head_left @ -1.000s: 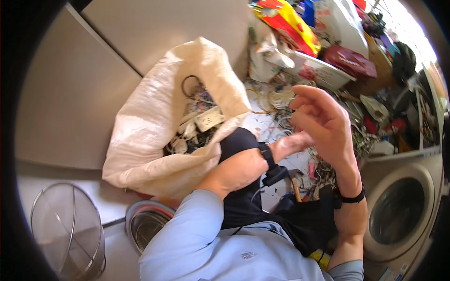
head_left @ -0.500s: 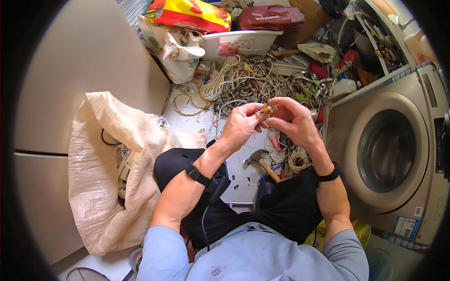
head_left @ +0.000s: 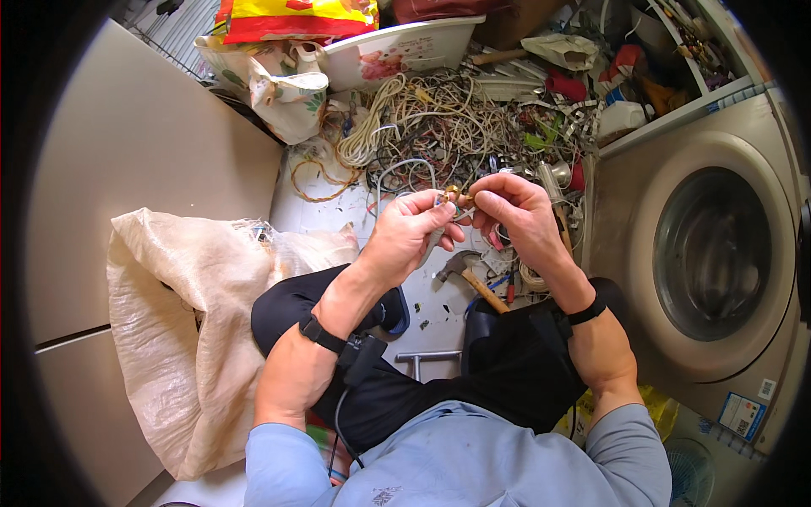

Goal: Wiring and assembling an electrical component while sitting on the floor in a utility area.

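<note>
My left hand (head_left: 404, 226) and my right hand (head_left: 524, 218) meet above the floor, in front of a heap of tangled cables (head_left: 456, 127). Between their fingertips is a small brass-coloured metal piece (head_left: 453, 193), too small to name. The left thumb and forefinger pinch it from one side, while the right fingers close on its other end. A pale grey strand, perhaps a cable, shows by the left fingers. Below the hands lies a claw hammer (head_left: 480, 286) with a wooden handle, beside my knee.
At left slumps a woven sack (head_left: 169, 355). A washing machine (head_left: 617, 253) stands at right. Behind the cables are a white tub (head_left: 397, 55) and a patterned bag (head_left: 283, 101). A red-handled tool (head_left: 510, 289) and small scraps lie on the floor near the hammer.
Both hands have shifted slightly left with the brass-coloured piece, and the right fingers have closed in more around it. My view has tilted, so the surroundings sit differently in the picture.
</note>
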Available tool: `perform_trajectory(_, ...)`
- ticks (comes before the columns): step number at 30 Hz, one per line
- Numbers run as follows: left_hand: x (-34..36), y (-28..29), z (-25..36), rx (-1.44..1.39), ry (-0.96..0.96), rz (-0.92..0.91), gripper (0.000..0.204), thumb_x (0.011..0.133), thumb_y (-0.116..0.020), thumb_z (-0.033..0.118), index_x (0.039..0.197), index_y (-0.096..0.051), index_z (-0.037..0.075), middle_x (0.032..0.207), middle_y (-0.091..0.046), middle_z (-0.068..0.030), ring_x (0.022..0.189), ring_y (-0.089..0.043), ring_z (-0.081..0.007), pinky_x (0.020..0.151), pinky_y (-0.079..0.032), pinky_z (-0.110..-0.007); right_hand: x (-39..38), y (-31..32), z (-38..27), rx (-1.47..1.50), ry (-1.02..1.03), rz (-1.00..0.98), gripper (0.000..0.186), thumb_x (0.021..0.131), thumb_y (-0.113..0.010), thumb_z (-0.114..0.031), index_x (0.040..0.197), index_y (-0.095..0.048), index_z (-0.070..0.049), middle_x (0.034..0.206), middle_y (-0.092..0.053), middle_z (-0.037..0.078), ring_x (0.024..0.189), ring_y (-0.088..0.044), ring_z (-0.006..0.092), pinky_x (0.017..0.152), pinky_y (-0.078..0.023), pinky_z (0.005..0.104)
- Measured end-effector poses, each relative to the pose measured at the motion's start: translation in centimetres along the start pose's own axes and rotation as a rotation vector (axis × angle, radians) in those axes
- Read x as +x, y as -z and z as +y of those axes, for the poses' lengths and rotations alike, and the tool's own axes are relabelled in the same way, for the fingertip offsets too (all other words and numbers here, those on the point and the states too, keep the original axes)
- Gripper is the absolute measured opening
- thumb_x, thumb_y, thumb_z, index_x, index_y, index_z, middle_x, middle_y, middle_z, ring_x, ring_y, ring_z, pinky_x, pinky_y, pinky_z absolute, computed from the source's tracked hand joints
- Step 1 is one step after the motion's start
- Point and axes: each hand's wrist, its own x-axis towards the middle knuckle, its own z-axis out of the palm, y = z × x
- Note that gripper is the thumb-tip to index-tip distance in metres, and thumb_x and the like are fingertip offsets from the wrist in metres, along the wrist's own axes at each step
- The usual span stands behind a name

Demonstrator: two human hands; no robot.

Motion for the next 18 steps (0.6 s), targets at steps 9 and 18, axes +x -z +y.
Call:
perform_trajectory(9,0.0,0.4,-0.2,-0.179,0.038,-0.004,0.019,0.107,-0.055,0.012,0.12,-0.064,0.001,0.107,-0.073,-0.0149,0.087,-0.074,-0.0215,0.073,-0.058,-0.03,-0.8,0.3,1.4,0.036,0.057,0.025,0.017,0.099,-0.064,-0.002,0.113,-0.07,0.005,0.094,-0.072,0.009,0.079,-0.067,0.014,0.072,-0.055,0.028)
perform_trajectory(18,-0.1,0.1,-0.4,-0.137,0.005,-0.017,0.017,0.106,-0.057,0.011,0.119,-0.062,0.001,0.103,-0.073,-0.0172,0.085,-0.073,-0.0213,0.072,-0.058,-0.03,-1.4,0.3,2.6,0.154,0.079,0.002,0.017,0.103,-0.061,-0.004,0.117,-0.067,0.002,0.092,-0.072,0.008,0.078,-0.067,0.0101,0.068,-0.052,0.0224)
